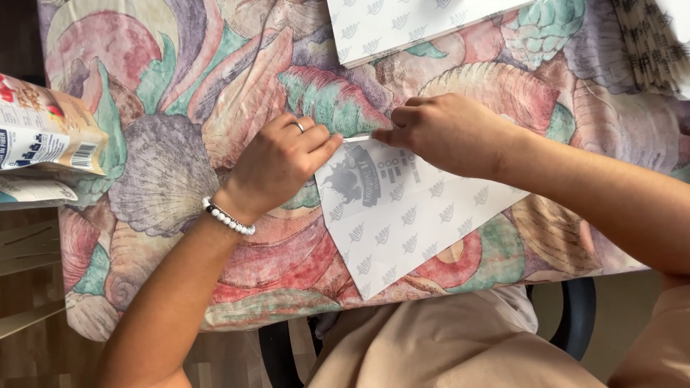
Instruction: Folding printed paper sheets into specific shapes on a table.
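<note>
Pinching the folded top edge of the white patterned paper sheet (410,223) at twelve o'clock, left hand (277,165) and right hand (449,133) closed on it over the shell-print worktop (180,108), likely creasing, needing firm even pressure next.

A white carton (43,126) with red and blue print (a barcode panel on its side) lies at the left edge of the shell-patterned tablecloth (215,86), partly out of view.

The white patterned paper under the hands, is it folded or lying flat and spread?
Folded. The patterned paper shows a triangular shape, and left hand and right hand pinch its top crease.
</note>
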